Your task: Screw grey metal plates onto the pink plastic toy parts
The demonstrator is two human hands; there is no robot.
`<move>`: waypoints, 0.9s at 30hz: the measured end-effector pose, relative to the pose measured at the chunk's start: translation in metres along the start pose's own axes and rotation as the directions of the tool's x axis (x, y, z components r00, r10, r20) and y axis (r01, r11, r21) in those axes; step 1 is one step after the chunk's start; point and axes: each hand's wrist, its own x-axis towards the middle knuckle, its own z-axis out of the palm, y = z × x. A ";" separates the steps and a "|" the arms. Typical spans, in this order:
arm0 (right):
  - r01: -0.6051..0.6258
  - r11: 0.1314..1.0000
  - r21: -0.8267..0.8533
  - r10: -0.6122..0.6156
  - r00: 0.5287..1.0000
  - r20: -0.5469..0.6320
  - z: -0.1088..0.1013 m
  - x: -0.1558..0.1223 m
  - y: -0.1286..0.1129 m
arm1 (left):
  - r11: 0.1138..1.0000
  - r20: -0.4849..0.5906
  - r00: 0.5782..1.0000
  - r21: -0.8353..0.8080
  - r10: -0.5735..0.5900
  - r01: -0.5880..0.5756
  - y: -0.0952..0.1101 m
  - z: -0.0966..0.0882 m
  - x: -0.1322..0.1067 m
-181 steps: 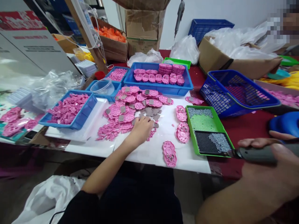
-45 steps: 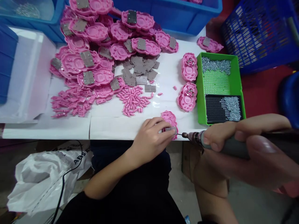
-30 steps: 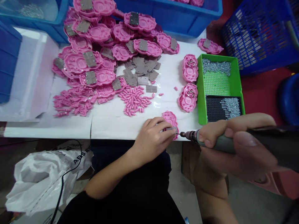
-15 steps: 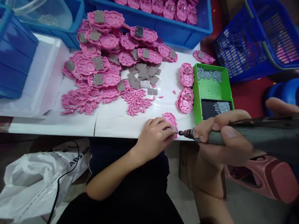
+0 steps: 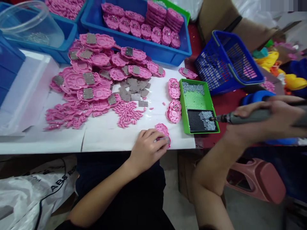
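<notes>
At the table's front edge, my left hand (image 5: 144,151) presses its closed fingers on a pink plastic casing (image 5: 162,128). A grey metal plate (image 5: 166,139) lies at the casing's near end, partly under my fingertips. My right hand (image 5: 275,116), somewhat blurred, is wrapped round a grey electric screwdriver (image 5: 250,117) that points left. Its bit is over the small silver screws (image 5: 206,118) standing in a black perforated tray (image 5: 194,120); whether a screw sits on the bit I cannot make out. That tray lies in the near half of a green tray (image 5: 185,116).
Two pink casings (image 5: 174,111) with silver parts lie left of the green tray. Pink casings (image 5: 98,76) are heaped to the left, near loose metal plates (image 5: 133,88) and small pink pieces (image 5: 128,113). Behind stand a blue bin (image 5: 144,48) and a blue basket (image 5: 216,68).
My right hand has carried the screwdriver from the casing under my left hand, rightward and away from me, to the screws. My left hand stays on the casing. The view has shifted.
</notes>
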 end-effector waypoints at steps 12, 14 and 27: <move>0.156 0.983 -0.092 -0.172 0.963 -0.205 0.022 -0.001 0.043 | 0.999 -0.072 0.997 0.024 0.024 -0.022 0.001 0.002 -0.003; 0.128 0.985 -0.113 -0.151 0.963 -0.225 0.022 -0.001 0.043 | 0.999 -0.064 0.998 0.028 0.018 -0.017 0.001 0.002 -0.002; 0.052 0.991 -0.124 -0.097 0.917 -0.386 0.027 0.005 0.036 | 1.000 -0.036 0.999 0.007 -0.021 0.022 0.002 0.000 0.000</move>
